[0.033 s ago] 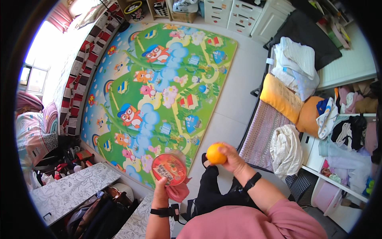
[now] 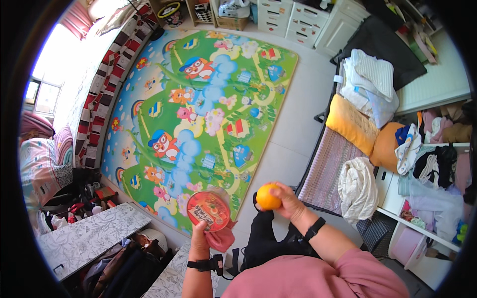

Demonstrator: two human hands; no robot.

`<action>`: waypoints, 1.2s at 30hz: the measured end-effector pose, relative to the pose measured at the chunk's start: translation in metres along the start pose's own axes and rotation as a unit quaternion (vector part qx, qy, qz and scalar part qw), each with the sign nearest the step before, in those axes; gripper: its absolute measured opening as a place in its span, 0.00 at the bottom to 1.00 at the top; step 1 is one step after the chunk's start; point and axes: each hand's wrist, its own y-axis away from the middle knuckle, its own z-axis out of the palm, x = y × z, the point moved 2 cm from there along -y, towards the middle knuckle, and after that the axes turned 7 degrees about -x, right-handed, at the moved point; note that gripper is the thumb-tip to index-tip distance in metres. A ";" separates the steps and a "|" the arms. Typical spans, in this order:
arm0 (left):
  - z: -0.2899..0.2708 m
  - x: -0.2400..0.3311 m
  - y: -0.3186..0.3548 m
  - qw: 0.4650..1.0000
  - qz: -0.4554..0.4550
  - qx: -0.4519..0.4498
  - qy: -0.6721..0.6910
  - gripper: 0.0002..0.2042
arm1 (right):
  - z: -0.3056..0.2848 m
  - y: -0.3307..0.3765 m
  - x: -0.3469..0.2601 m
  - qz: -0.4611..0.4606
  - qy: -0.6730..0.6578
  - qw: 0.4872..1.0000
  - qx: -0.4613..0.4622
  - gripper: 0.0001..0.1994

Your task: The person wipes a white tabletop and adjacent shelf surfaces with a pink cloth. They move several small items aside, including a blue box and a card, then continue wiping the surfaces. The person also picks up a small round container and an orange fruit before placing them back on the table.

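Observation:
My left hand (image 2: 199, 238) is closed round the near side of a round tub with a red printed lid (image 2: 209, 211). A crumpled pink cloth or bag (image 2: 221, 239) hangs under the tub on the same side, and the left fingers beneath are mostly hidden. In my right hand (image 2: 289, 200), an orange (image 2: 269, 197) is gripped from its right side, held up off the floor. Tub and orange are side by side with a gap between them, in front of my body. A dark band sits on each wrist.
A colourful cartoon play mat (image 2: 198, 124) covers much of the floor ahead. On the right stands a low bed (image 2: 328, 169) with a yellow pillow (image 2: 352, 121) and white bedding. Open shelves (image 2: 437, 154) of clothes stand beyond it. A patterned cabinet top (image 2: 94, 238) lies at left.
The orange and my right hand sit very slightly lower in the picture. My legs have shifted a little, and both grips stay the same.

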 end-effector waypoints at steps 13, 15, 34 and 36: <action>-0.005 0.122 0.022 0.958 0.041 -0.056 0.278 0.43 | 0.111 -0.005 0.007 -0.046 0.075 0.996 0.024 0.26; 0.008 0.139 0.016 0.951 0.024 -0.118 0.285 0.42 | 0.118 -0.007 -0.003 -0.056 0.058 0.996 0.021 0.25; 0.251 0.426 -0.237 0.989 0.033 -0.069 0.128 0.32 | 0.233 -0.207 -0.383 0.034 0.126 0.984 -0.121 0.14; 0.271 0.447 -0.270 0.990 0.055 -0.057 0.120 0.31 | 0.259 -0.225 -0.426 0.040 0.144 0.978 -0.146 0.14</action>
